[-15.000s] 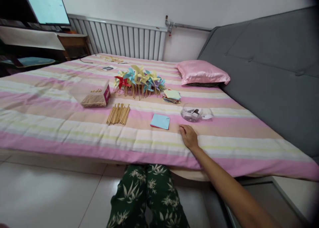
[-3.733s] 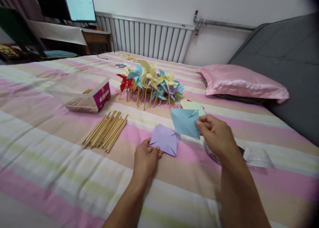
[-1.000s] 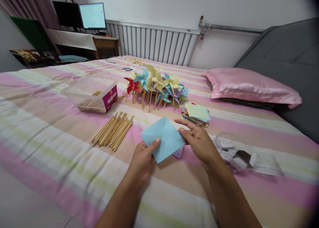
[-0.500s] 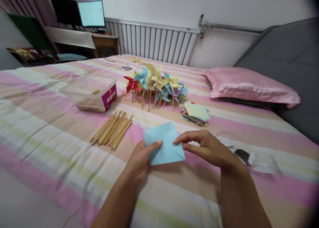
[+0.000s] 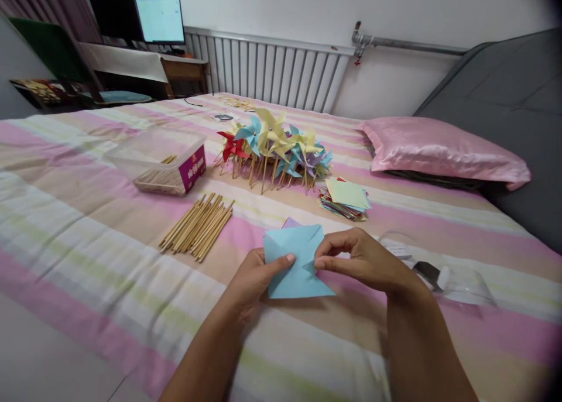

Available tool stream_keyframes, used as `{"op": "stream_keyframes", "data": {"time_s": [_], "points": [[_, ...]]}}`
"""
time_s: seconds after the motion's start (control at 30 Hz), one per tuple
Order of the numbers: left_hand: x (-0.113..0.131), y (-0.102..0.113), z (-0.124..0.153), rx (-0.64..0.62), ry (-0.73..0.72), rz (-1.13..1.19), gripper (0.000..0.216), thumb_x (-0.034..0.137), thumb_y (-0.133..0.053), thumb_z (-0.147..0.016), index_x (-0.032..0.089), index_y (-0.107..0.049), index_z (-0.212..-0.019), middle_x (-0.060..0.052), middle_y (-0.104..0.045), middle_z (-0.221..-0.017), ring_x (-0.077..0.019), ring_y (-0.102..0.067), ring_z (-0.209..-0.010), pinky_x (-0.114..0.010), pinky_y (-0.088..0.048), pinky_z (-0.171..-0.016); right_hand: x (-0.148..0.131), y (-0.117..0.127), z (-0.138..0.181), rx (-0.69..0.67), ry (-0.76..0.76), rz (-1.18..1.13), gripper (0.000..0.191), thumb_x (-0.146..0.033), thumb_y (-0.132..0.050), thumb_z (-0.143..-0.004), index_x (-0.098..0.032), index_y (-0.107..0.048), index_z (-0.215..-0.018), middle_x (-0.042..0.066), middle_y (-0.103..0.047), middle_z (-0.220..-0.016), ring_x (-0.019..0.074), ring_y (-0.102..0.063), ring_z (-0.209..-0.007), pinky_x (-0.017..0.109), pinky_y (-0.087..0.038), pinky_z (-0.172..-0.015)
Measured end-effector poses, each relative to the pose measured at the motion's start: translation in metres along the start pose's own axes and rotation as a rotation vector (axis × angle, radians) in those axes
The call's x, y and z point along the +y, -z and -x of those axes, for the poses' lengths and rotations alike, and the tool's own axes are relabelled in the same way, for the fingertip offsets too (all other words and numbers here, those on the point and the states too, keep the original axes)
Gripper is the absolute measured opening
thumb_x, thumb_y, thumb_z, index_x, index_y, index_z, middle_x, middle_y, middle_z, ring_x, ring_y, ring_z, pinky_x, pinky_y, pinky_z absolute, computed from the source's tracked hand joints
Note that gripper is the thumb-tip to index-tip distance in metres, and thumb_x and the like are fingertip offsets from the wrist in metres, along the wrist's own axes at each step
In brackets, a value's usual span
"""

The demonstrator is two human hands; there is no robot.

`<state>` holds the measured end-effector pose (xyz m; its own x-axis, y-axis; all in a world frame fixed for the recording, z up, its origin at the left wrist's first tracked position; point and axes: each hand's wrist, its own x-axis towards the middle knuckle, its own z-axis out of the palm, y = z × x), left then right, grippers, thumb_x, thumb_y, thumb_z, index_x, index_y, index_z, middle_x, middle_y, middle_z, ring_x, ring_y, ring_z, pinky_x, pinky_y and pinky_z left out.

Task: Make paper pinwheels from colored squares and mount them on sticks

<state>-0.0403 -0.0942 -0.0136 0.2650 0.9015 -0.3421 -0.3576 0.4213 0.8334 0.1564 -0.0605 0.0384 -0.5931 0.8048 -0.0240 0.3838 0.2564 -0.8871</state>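
A light blue cut paper square (image 5: pixel 295 263) is held just above the striped bedsheet (image 5: pixel 88 226). My left hand (image 5: pixel 254 279) grips its left side with the thumb on top. My right hand (image 5: pixel 357 260) pinches a flap at the paper's right middle between thumb and fingers. A corner of purple paper (image 5: pixel 290 222) peeks out from behind the blue sheet.
A bundle of wooden sticks (image 5: pixel 198 225) lies to the left. Behind it stands a clear box (image 5: pixel 161 161) with more sticks. Finished pinwheels (image 5: pixel 274 144), a stack of coloured paper (image 5: pixel 346 198), a clear container (image 5: pixel 443 273) and a pink pillow (image 5: pixel 443 151) also lie on the bed.
The blue paper has sunk a little toward me and the sheet. My right fingers have closed from a loose touch into a pinch on its right flap.
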Motion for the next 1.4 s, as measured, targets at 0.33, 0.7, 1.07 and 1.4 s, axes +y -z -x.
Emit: {"op": "stream_keyframes", "data": {"time_s": [0.33, 0.7, 1.07, 1.4], "points": [[-0.0050, 0.0037, -0.0017, -0.035, -0.048, -0.060, 0.036, 0.044, -0.076, -0.067, 0.012, -0.074, -0.084, -0.008, -0.071, -0.074, -0.0140, -0.060, -0.062, -0.023, -0.044, -0.061, 0.0016, -0.0062, -0.0048, 0.081, -0.084, -0.004, 0.025, -0.040, -0.069, -0.074, -0.017, -0.068, -0.065, 0.002, -0.067, -0.064, 0.0128, -0.057, -0.059, 0.024, -0.043, -0.057], [0.0021, -0.0017, -0.0020, 0.034, -0.080, 0.016, 0.033, 0.041, -0.078, -0.065, 0.009, -0.072, -0.073, -0.007, -0.067, -0.063, -0.0124, -0.055, -0.054, -0.022, -0.041, -0.056, 0.0018, -0.0056, -0.0050, 0.161, -0.136, 0.009, 0.024, -0.037, -0.070, -0.072, -0.017, -0.066, -0.059, 0.001, -0.064, -0.059, 0.0128, -0.055, -0.057, 0.024, -0.041, -0.054], [0.0009, -0.0026, -0.0028, 0.018, -0.063, 0.018, 0.032, 0.042, -0.079, -0.062, 0.011, -0.072, -0.070, -0.005, -0.066, -0.061, -0.0119, -0.053, -0.053, -0.023, -0.041, -0.056, 0.0045, -0.0073, -0.0073, 0.163, -0.124, 0.001, 0.024, -0.037, -0.071, -0.070, -0.017, -0.065, -0.060, 0.000, -0.062, -0.058, 0.0121, -0.053, -0.056, 0.024, -0.040, -0.054], [0.0012, -0.0036, -0.0014, 0.001, -0.073, 0.015, 0.033, 0.040, -0.079, -0.064, 0.011, -0.075, -0.078, -0.007, -0.070, -0.066, -0.0127, -0.058, -0.058, -0.022, -0.043, -0.058, 0.0042, -0.0078, -0.0075, 0.162, -0.118, 0.042, 0.023, -0.036, -0.070, -0.071, -0.017, -0.065, -0.059, 0.001, -0.064, -0.059, 0.0124, -0.054, -0.056, 0.024, -0.039, -0.052]]}}
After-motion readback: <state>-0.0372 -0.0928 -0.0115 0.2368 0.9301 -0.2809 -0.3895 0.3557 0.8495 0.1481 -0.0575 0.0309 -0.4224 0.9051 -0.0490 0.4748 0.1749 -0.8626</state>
